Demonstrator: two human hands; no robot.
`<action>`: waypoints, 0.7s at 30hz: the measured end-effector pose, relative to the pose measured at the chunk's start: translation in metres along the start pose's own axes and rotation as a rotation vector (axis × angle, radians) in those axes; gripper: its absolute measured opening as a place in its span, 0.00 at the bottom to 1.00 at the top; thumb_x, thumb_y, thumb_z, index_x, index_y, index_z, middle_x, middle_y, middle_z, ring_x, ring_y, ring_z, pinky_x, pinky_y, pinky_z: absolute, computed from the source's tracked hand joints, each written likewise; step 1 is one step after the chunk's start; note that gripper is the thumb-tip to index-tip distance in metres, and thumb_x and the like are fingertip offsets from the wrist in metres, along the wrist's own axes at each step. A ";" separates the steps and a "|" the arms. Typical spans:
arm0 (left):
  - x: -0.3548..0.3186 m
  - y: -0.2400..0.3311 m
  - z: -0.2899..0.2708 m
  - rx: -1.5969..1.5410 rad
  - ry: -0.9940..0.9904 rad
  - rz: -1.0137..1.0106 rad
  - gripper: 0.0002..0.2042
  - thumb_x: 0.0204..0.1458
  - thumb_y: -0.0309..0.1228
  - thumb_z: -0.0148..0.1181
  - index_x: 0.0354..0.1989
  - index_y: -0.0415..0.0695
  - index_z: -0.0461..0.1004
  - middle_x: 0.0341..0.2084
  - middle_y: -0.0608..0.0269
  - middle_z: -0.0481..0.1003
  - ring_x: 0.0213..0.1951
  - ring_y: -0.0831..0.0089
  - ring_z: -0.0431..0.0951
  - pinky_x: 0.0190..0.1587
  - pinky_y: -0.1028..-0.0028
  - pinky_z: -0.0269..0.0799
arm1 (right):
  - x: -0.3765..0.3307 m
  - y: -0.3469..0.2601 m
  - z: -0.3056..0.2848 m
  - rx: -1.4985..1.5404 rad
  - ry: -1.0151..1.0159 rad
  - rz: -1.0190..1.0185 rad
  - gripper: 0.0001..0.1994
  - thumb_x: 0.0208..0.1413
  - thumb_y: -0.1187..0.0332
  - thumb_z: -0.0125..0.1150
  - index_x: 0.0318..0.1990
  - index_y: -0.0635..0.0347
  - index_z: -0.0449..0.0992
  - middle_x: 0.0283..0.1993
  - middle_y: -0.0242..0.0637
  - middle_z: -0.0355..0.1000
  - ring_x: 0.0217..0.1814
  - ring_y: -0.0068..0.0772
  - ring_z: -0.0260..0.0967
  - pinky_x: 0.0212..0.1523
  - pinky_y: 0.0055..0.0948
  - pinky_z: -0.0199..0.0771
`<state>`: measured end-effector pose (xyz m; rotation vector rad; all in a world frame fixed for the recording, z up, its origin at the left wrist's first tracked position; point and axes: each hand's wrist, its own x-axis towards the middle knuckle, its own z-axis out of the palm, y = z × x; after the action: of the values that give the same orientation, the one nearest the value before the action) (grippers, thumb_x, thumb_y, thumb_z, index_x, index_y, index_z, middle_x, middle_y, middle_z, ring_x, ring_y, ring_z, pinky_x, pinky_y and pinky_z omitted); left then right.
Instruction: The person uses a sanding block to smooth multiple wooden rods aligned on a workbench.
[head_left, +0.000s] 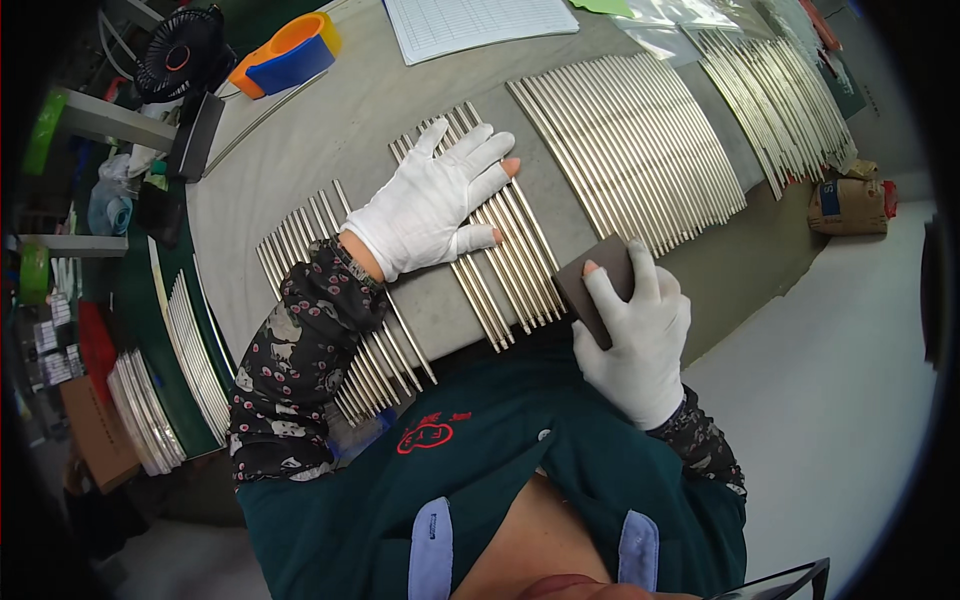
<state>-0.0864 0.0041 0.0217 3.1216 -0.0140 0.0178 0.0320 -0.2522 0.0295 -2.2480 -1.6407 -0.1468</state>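
Note:
My left hand (430, 200), in a white glove with some bare fingertips, lies flat with spread fingers across a middle group of thin shiny metal rods (518, 260). In my right hand (640, 350), also gloved, is a dark grey rectangular block (578, 298). That block sits by the near ends of the middle rods, at their right side. Under and beside my left forearm lies another group of metal rods (292, 238), partly hidden by the sleeve. A wide, evenly laid row of rods (630, 150) is right of the middle group.
More rods (780, 110) lie at the far right of the grey table (350, 110). At the back are a printed sheet (480, 25) and an orange and blue tape roll (288, 55). A small black fan (180, 55) stands at left. Further rods (145, 410) rest lower left.

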 end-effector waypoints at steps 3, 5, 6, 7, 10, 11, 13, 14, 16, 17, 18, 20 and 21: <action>0.001 0.003 -0.001 0.002 -0.001 0.002 0.37 0.58 0.60 0.40 0.67 0.43 0.57 0.68 0.47 0.55 0.69 0.49 0.54 0.69 0.45 0.42 | 0.042 -0.009 0.012 -0.059 0.037 -0.019 0.26 0.39 0.62 0.67 0.51 0.52 0.75 0.58 0.58 0.64 0.47 0.49 0.67 0.36 0.39 0.68; 0.001 0.003 -0.002 0.008 0.009 0.007 0.37 0.58 0.60 0.41 0.67 0.43 0.57 0.68 0.47 0.55 0.69 0.49 0.54 0.69 0.45 0.42 | 0.051 -0.010 0.018 -0.058 0.059 -0.023 0.27 0.38 0.62 0.67 0.52 0.51 0.75 0.58 0.59 0.63 0.48 0.50 0.67 0.37 0.39 0.67; 0.000 0.001 0.001 0.002 0.011 0.003 0.37 0.58 0.60 0.40 0.67 0.43 0.57 0.68 0.47 0.55 0.69 0.49 0.54 0.69 0.45 0.42 | 0.048 -0.009 0.018 -0.056 0.057 -0.028 0.27 0.38 0.62 0.67 0.52 0.51 0.75 0.58 0.59 0.63 0.48 0.50 0.67 0.37 0.39 0.67; -0.001 0.000 0.002 -0.007 0.013 -0.003 0.37 0.58 0.61 0.40 0.67 0.43 0.57 0.68 0.48 0.55 0.69 0.49 0.54 0.68 0.44 0.42 | 0.034 -0.006 0.011 -0.062 0.005 -0.037 0.27 0.38 0.62 0.68 0.52 0.51 0.75 0.59 0.59 0.63 0.49 0.50 0.66 0.37 0.39 0.67; 0.000 0.003 0.002 -0.022 -0.001 0.000 0.37 0.58 0.60 0.41 0.67 0.43 0.57 0.68 0.48 0.55 0.69 0.49 0.54 0.68 0.43 0.43 | 0.006 -0.001 -0.005 -0.063 -0.062 -0.058 0.29 0.37 0.62 0.69 0.54 0.50 0.74 0.59 0.60 0.61 0.50 0.52 0.66 0.38 0.41 0.67; 0.000 0.003 0.001 -0.024 -0.002 -0.001 0.37 0.58 0.60 0.41 0.67 0.43 0.57 0.68 0.48 0.55 0.69 0.49 0.54 0.68 0.43 0.43 | 0.011 -0.001 -0.004 -0.080 -0.046 -0.061 0.29 0.38 0.62 0.69 0.54 0.50 0.74 0.59 0.60 0.62 0.50 0.51 0.66 0.38 0.40 0.67; 0.001 0.003 -0.001 -0.002 0.004 -0.005 0.37 0.57 0.60 0.42 0.67 0.44 0.57 0.68 0.49 0.55 0.69 0.49 0.54 0.68 0.43 0.42 | 0.035 -0.006 0.005 -0.081 -0.013 -0.041 0.27 0.40 0.62 0.67 0.53 0.51 0.74 0.59 0.59 0.63 0.49 0.49 0.67 0.38 0.38 0.68; 0.003 0.003 -0.001 0.001 0.005 0.008 0.37 0.57 0.60 0.42 0.67 0.44 0.57 0.68 0.49 0.55 0.69 0.49 0.54 0.68 0.43 0.42 | 0.049 -0.009 0.011 -0.082 0.028 -0.038 0.26 0.40 0.62 0.66 0.52 0.52 0.74 0.58 0.59 0.63 0.48 0.48 0.68 0.37 0.39 0.69; 0.002 0.001 -0.001 -0.017 -0.006 -0.009 0.37 0.57 0.59 0.43 0.67 0.44 0.57 0.68 0.49 0.55 0.69 0.49 0.53 0.68 0.44 0.42 | 0.058 -0.012 0.018 -0.089 0.059 -0.030 0.26 0.41 0.63 0.66 0.52 0.52 0.74 0.57 0.59 0.63 0.47 0.48 0.68 0.37 0.40 0.69; 0.002 0.001 -0.001 -0.014 -0.004 -0.005 0.37 0.57 0.59 0.43 0.67 0.44 0.57 0.68 0.49 0.55 0.69 0.49 0.53 0.68 0.44 0.42 | 0.050 -0.010 0.014 -0.070 0.030 -0.028 0.26 0.40 0.63 0.67 0.52 0.52 0.74 0.58 0.59 0.63 0.47 0.48 0.68 0.37 0.39 0.69; -0.001 0.001 0.000 -0.019 -0.008 -0.012 0.37 0.57 0.59 0.43 0.68 0.44 0.57 0.68 0.49 0.55 0.69 0.49 0.53 0.68 0.44 0.42 | 0.035 -0.007 0.007 -0.050 -0.005 -0.038 0.26 0.39 0.63 0.67 0.51 0.52 0.74 0.58 0.59 0.63 0.47 0.48 0.68 0.38 0.39 0.69; 0.000 0.002 0.000 -0.026 -0.007 -0.017 0.37 0.57 0.59 0.43 0.68 0.44 0.57 0.68 0.49 0.55 0.69 0.49 0.53 0.69 0.44 0.41 | 0.000 0.001 -0.010 -0.010 -0.088 -0.014 0.28 0.35 0.64 0.70 0.51 0.51 0.75 0.60 0.59 0.61 0.52 0.50 0.65 0.42 0.42 0.67; 0.000 0.003 0.000 -0.015 -0.010 -0.018 0.37 0.58 0.59 0.43 0.68 0.44 0.57 0.68 0.49 0.55 0.69 0.50 0.53 0.69 0.44 0.41 | -0.013 0.005 -0.016 0.011 -0.096 -0.003 0.30 0.34 0.65 0.71 0.52 0.50 0.74 0.61 0.58 0.61 0.53 0.50 0.64 0.44 0.42 0.65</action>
<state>-0.0860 0.0012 0.0214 3.1061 0.0143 0.0020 0.0345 -0.2704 0.0401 -2.2766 -1.6889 -0.0305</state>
